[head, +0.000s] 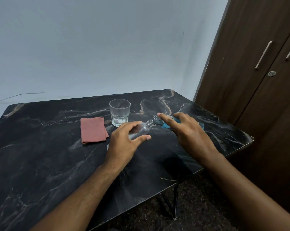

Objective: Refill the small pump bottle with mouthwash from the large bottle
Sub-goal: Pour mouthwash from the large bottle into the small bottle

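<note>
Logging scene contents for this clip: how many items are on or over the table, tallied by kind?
Bottles: 2, small clear bottle held in the left hand, large bottle of blue liquid held in the right hand
Drinking glass: 1
Folded pink cloth: 1
Total: 4

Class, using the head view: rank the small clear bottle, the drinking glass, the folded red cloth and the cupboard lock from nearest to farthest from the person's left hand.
1. Small clear bottle: held in the left hand.
2. Folded red cloth: just left of the hand.
3. Drinking glass: behind the hand; close to the cloth's rank, hard to separate.
4. Cupboard lock: far right, off the table.
</note>
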{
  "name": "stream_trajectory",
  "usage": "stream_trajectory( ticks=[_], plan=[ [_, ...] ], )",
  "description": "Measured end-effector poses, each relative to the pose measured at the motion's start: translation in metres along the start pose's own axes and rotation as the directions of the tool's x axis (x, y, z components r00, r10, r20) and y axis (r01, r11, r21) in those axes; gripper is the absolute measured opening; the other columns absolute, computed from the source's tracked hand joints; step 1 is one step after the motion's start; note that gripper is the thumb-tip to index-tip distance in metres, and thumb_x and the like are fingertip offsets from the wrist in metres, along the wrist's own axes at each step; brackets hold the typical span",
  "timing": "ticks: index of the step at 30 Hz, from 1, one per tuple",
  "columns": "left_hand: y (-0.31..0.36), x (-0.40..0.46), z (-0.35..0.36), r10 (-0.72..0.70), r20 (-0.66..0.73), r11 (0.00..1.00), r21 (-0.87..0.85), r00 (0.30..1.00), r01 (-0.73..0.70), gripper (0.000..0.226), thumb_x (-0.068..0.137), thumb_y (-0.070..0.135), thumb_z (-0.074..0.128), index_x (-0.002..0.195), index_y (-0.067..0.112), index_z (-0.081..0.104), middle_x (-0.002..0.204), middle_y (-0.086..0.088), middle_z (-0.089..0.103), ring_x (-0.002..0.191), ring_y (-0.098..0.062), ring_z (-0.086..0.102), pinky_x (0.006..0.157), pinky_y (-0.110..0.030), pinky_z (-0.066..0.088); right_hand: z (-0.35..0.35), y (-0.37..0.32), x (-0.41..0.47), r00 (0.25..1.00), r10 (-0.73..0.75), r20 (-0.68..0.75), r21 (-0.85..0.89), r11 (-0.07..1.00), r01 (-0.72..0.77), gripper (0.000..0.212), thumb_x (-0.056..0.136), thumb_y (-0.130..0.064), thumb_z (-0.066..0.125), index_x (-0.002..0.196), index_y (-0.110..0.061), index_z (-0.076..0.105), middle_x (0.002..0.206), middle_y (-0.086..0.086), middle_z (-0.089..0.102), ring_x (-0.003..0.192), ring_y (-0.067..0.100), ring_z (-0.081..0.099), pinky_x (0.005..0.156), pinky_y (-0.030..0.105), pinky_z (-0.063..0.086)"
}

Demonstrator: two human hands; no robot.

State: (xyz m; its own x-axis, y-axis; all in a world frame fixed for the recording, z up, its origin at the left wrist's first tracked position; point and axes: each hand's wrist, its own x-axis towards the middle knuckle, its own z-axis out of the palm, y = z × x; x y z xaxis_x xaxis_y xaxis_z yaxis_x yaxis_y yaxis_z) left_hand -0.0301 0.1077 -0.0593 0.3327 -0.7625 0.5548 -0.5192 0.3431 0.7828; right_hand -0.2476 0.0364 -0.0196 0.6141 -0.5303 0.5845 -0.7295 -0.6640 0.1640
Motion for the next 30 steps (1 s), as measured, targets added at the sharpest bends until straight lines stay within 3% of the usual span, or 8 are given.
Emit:
stream_trajectory(
  ticks=[9, 30],
  plan=[
    [0.0, -0.001, -0.001, 0.001, -0.011, 1.0, -0.004, 1.0, -0.001, 0.053, 0.067, 0.035, 0.091, 0.116, 0.024, 0.074, 0.105, 0.011, 0.072, 0.1, -0.005, 0.068, 0.092, -0.032, 0.059, -0.008, 0.002, 0.006, 0.998, -0.059, 0.003, -0.041, 0.997, 0.059, 0.089, 0.085, 0.006, 0.073, 0.154, -0.037, 0.036, 0.121, 0.013, 0.057, 0.097, 0.026, 0.056, 0.079, 0.036, 0.049],
    [0.002, -0.001, -0.001, 0.005, -0.026, 1.0, -0.023, 1.0, -0.006, 0.051, 0.066, 0.031, 0.092, 0.114, 0.024, 0.074, 0.105, 0.012, 0.072, 0.101, -0.003, 0.067, 0.091, -0.021, 0.056, -0.014, 0.002, 0.012, 0.995, -0.089, 0.034, -0.075, 0.993, 0.091, 0.09, 0.085, 0.006, 0.072, 0.154, -0.037, 0.035, 0.119, 0.011, 0.056, 0.093, 0.025, 0.054, 0.076, 0.035, 0.047]
  ],
)
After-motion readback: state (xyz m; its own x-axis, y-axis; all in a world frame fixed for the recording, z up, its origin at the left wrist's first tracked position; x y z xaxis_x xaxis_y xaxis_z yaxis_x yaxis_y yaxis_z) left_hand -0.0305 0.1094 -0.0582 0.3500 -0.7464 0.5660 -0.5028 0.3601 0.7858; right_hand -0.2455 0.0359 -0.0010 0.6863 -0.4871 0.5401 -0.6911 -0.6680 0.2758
